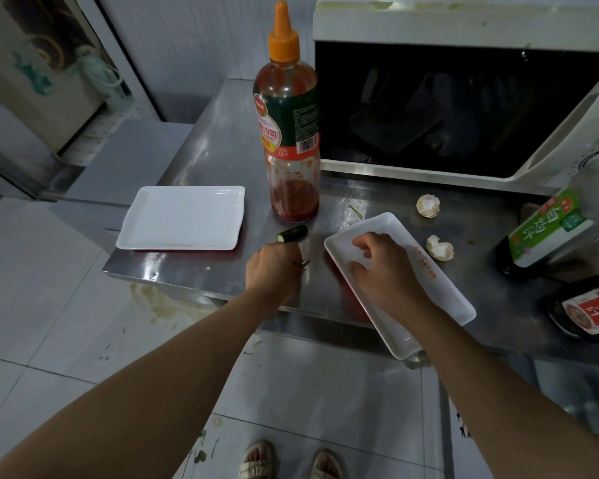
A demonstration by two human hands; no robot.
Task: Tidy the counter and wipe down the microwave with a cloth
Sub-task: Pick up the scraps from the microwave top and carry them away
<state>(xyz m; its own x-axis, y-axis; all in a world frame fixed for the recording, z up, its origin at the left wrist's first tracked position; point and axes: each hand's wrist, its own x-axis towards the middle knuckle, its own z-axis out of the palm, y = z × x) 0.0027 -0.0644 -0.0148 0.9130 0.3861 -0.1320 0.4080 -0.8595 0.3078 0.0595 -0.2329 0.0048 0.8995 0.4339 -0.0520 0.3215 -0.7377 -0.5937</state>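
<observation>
In the head view, the right hand [384, 267] is laid palm-down with curled fingers inside a white rectangular plate [443, 299] overhanging the tabletop [222, 150] edge, apparently steadied there to receive scraps. The left hand [274, 267] is clenched around small debris just short of a cucumber end [293, 234]. Two eggshells [428, 205] lie beyond the right hand; the microwave [464, 25] stands further back, no cloth seen.

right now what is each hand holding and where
The right hand rests on the near white plate, inside its far end. The left hand pinches small scraps; its grip is partly hidden.
</observation>
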